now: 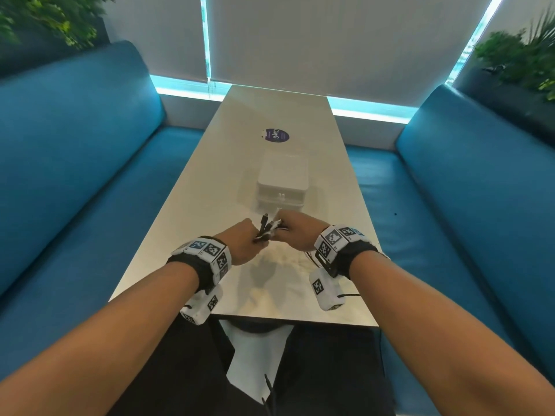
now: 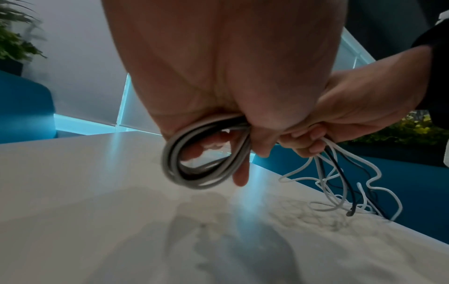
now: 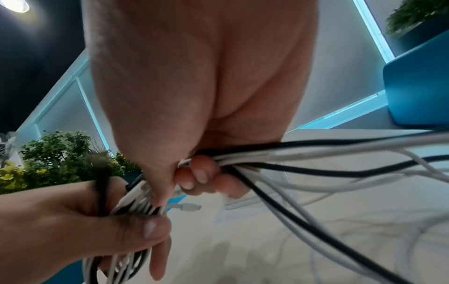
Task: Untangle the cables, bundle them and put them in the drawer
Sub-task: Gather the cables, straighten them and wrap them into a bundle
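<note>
Both hands meet above the middle of the white table (image 1: pixel 210 163), a little in front of the white drawer box (image 1: pixel 282 183), whose drawers are closed. My left hand (image 1: pixel 240 244) grips a looped coil of grey, white and black cables (image 2: pixel 206 155). My right hand (image 1: pixel 295 234) grips the same bundle of cables (image 3: pixel 303 159) further along, fingers curled round the strands. Plug ends (image 1: pixel 265 225) stick up between the two hands. Loose white and black cable tails (image 2: pixel 345 192) hang from the right hand onto the table near its right edge.
A round purple sticker (image 1: pixel 277 135) lies on the table beyond the drawer box. Blue benches (image 1: pixel 75 175) flank the table on both sides. Plants (image 1: pixel 522 58) stand behind the bench backs. A grey blind covers the window at the far end.
</note>
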Motion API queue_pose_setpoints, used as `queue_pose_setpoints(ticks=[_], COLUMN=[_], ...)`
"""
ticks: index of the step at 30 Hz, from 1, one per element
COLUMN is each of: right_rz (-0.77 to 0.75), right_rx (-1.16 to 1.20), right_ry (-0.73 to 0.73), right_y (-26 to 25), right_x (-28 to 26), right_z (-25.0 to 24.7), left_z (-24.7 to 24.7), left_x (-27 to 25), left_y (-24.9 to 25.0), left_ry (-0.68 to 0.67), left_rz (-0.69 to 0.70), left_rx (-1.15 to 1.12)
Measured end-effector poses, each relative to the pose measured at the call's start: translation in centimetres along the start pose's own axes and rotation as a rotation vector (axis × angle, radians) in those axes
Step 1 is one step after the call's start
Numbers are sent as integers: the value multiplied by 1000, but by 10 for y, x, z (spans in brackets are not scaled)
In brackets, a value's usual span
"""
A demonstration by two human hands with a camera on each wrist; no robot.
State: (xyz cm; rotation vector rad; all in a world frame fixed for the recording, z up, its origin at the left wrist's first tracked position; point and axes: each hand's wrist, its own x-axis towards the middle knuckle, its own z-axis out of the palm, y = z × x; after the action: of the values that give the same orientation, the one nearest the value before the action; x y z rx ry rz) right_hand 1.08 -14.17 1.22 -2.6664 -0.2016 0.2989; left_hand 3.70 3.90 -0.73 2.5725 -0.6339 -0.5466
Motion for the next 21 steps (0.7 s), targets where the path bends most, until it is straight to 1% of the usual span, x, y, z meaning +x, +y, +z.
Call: queue_pose_setpoints(ticks=[3,6,8,11,14,18,21], right_rz=[20,24,34,75,92,99,112], right_rx=[93,150,174,199,264,168,130], right_ry=[-5,-10,-18,-41,-61,-53,-75], right_y=[2,0,-1,3,10,16,15], right_x=[-3,-5,-7,-9,-11,-15,-17], right_z=[6,6,2,0,1,2,5], left_z=[1,-2,-2,-5,-12,-14,-12], left_x=[1,-1,-3,-9,-16,-17,-11], left_y=[-1,1,5,14,18,14,11], left_ry=[44,-13,-6,15,-29,-79,-68], left_rz=[-16,36,92,166,164,154,163], left_rx=[117,37,-23,-46,-43,-10,149])
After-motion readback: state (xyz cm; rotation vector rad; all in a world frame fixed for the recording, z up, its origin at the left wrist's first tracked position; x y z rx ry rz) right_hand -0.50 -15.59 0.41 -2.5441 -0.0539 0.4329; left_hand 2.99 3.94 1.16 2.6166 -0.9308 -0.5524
